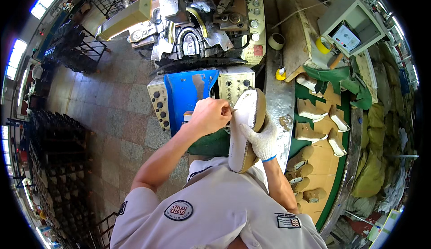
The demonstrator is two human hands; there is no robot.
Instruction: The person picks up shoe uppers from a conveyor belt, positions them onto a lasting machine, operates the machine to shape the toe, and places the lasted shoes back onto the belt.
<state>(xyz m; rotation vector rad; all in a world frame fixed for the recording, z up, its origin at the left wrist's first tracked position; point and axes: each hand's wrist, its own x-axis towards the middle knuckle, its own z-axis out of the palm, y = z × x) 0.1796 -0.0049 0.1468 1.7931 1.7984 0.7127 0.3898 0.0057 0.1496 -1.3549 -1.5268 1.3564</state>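
Observation:
A tan shoe upper on a last, white insole side up point(244, 127), rests against my chest. My right hand point(261, 140), in a white knit glove, grips it around the middle from the right side. My bare left hand point(209, 115) is closed with its fingertips pinching at the insole's left edge near the toe; a small thin thing may be between the fingers, too small to tell.
A big metal shoe machine point(193, 37) with a blue panel point(186, 94) and knobs stands ahead. On my right a green conveyor point(341, 159) carries several tan shoes point(310, 132). Tape rolls point(276, 41) lie on the bench. Dark racks point(58, 150) line the left.

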